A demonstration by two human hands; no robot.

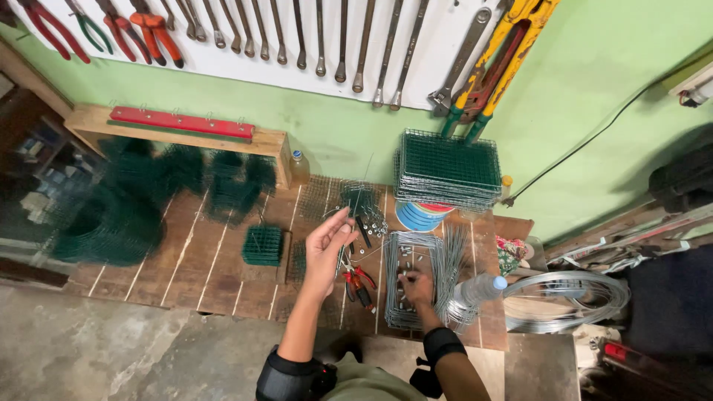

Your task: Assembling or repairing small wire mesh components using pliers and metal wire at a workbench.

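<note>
The left hand [327, 249] is raised just left of the frame's centre, fingers curled loosely, thumb and forefinger pinched near the tip; something thin may be between them, but it is too small to tell what. The right hand [416, 286] lies low, right of centre, pressed down on a flat bare-wire mesh panel [416, 278], fingers bent onto the wires. It seems to steady the panel, though whether it grips a wire cannot be told.

The panel lies flat on the wooden bench [223, 252], its long axis running from the bottom of the frame toward the wall at the top. Loose straight wires [454, 256] lie along its right edge, pointing the same way, probably so they stay within reach.

Between the hands lie red-handled pliers [359, 282], handles toward the lower edge. Just above them, small screws [371, 223] are scattered. A clear plastic bottle [475, 291] lies on its side to the right of the panel, beside a coil of wire [564, 301]. Higher up, right of centre, a stack of green mesh trays [448, 169] sits against the wall. A small green mesh block [263, 246] sits left of the raised hand. Wrenches [342, 37] hang in a row across the top.
</note>
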